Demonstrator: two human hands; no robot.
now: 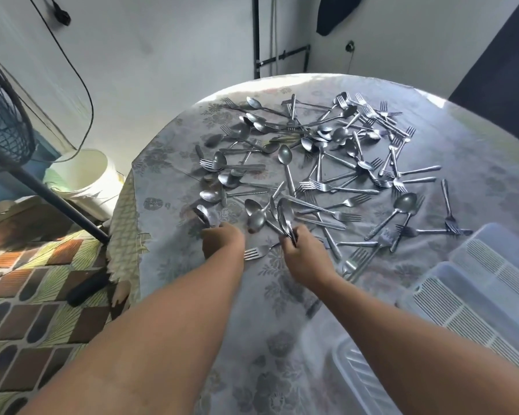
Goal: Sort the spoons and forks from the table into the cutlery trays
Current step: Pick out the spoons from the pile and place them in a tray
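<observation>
Several steel spoons and forks lie scattered in a pile point(327, 163) across the round table point(174, 295) with a floral cloth. My left hand point(222, 241) grips a spoon or two point(206, 215) by the handles at the pile's near left edge. My right hand point(304, 256) holds a bunch of spoons point(285, 217), their bowls pointing away from me. A fork point(256, 252) lies on the cloth between my two hands. White slotted cutlery trays point(474, 295) stand at the near right of the table.
A white bucket point(84, 175) stands on the floor left of the table, behind a fan point(3, 127) on a dark pole. A patterned mat covers the floor at left. Another tray edge point(360, 381) shows at the bottom.
</observation>
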